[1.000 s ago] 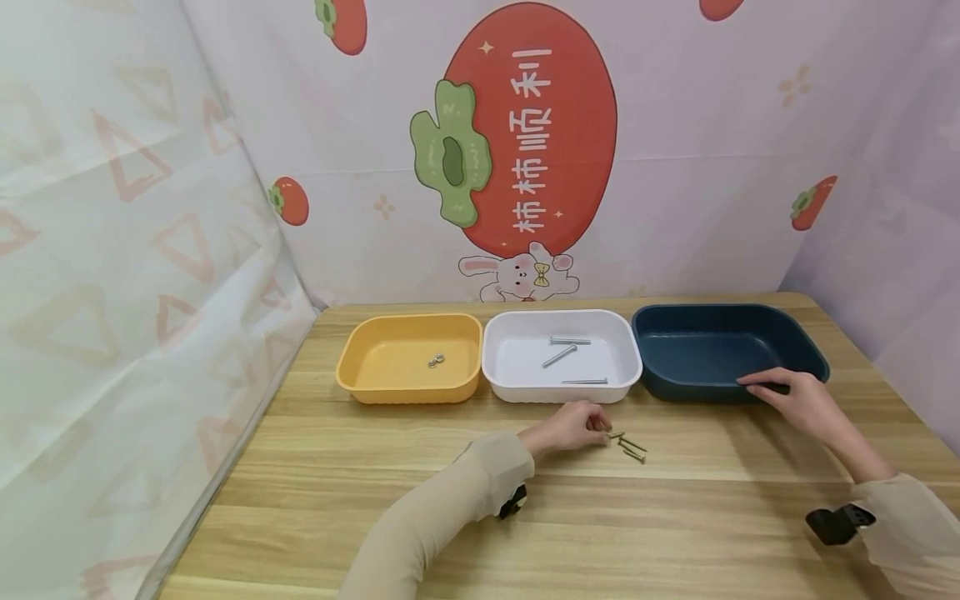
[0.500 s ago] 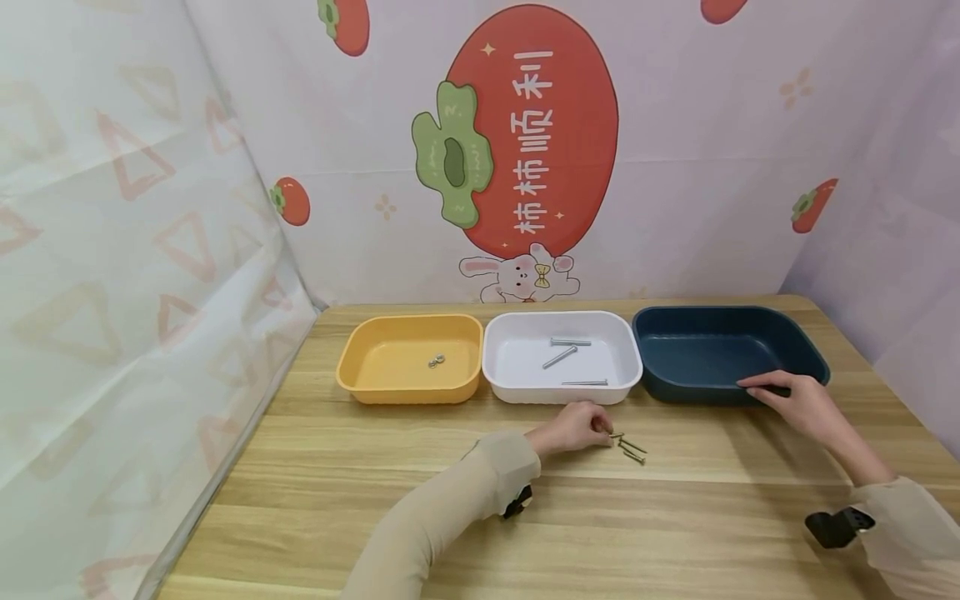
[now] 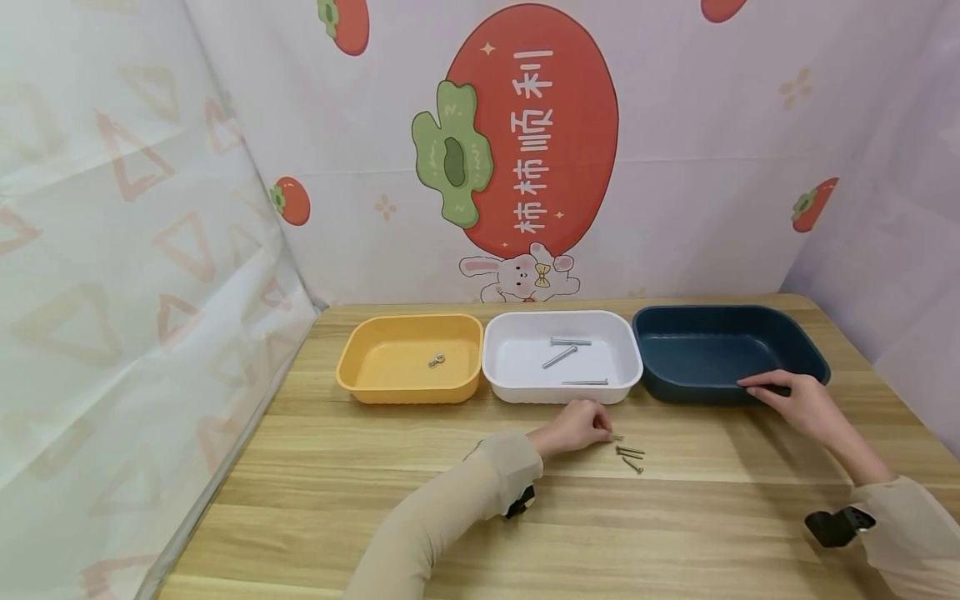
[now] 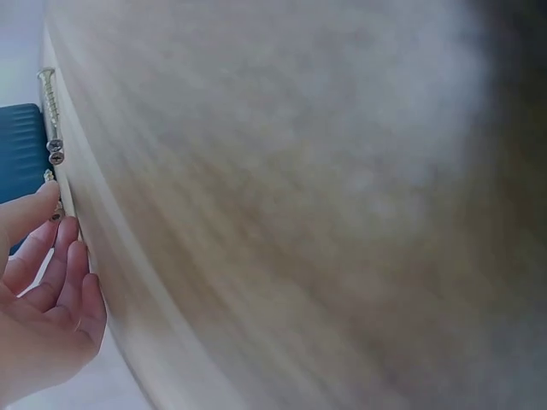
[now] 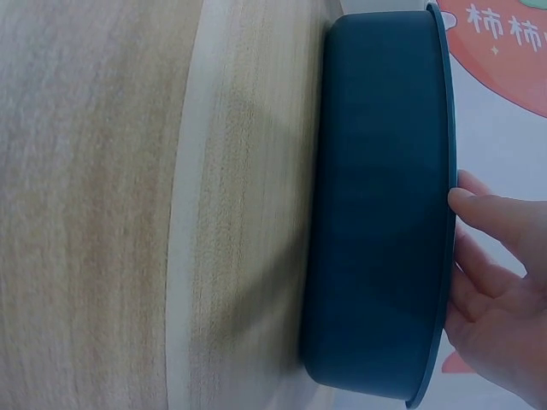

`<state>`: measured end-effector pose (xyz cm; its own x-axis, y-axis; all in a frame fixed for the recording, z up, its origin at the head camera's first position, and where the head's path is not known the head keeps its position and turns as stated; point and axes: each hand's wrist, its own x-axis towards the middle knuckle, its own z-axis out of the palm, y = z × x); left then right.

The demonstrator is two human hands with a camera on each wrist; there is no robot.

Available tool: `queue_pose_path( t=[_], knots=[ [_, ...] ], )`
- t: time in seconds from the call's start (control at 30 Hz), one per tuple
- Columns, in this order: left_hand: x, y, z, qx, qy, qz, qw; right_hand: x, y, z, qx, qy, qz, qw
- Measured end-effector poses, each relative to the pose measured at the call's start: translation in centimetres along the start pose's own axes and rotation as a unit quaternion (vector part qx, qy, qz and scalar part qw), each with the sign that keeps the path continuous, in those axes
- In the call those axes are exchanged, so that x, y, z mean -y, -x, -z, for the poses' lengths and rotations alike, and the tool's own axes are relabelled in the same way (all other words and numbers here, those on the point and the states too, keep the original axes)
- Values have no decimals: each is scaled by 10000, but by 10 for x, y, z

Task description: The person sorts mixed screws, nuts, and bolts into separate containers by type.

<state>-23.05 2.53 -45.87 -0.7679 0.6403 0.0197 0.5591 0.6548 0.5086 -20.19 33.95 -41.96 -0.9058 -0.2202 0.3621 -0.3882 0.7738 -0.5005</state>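
Note:
My left hand (image 3: 576, 426) is low over the table in front of the white tray (image 3: 562, 393). Its thumb and fingers pinch a small brass-coloured screw (image 4: 57, 212), whose ends show on either side of the thumb. Just to the right lie several more brass-coloured screws (image 3: 631, 451) in a loose group, their cross-slotted heads visible in the left wrist view. My right hand (image 3: 798, 404) grips the front rim of the dark blue tray (image 5: 376, 205), thumb outside and the other fingers over the inside. No items show inside that tray.
Three trays stand side by side along the back of the wooden table (image 3: 570, 533). In the yellow tray (image 3: 412, 395) sit small metal nuts (image 3: 437, 361). Long silver bolts (image 3: 559, 357) lie in the white one. A printed cloth (image 3: 675, 208) hangs behind the table.
My left hand has shifted slightly right. The loose screws beside it have moved and turned, with one now lying nearer the front. My right hand stays at the dark blue tray's rim.

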Motion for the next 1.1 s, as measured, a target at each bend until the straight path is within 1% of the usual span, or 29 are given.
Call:
queue_pose_path(
  t=[0.17, 0.43, 0.53, 0.7, 0.77, 0.93, 1.1],
  knots=[
    [-1, 0, 0, -44, 50, 8, 10000, -1, 0, 0, -7, -14, -16, 10000],
    [-8, -1, 1, -53, 310, -65, 9995, -1, 0, 0, -5, -7, -22, 10000],
    [-12, -2, 2, -101, 401, -98, 9991, -1, 0, -1, -1, -11, -44, 10000],
    [-17, -5, 3, -236, 619, -45, 9978, -2, 0, 0, -8, -9, -44, 10000],
    [-19, -6, 5, -242, 696, -26, 9973, -1, 0, 0, -10, -16, -37, 10000],
    [-26, -7, 8, -287, 724, -118, 9969, -1, 0, 0, -28, -53, -27, 10000],
    [-33, -9, 10, -411, 935, -201, 9946, -1, 1, 0, 4, -50, -49, 10000]
  ],
)
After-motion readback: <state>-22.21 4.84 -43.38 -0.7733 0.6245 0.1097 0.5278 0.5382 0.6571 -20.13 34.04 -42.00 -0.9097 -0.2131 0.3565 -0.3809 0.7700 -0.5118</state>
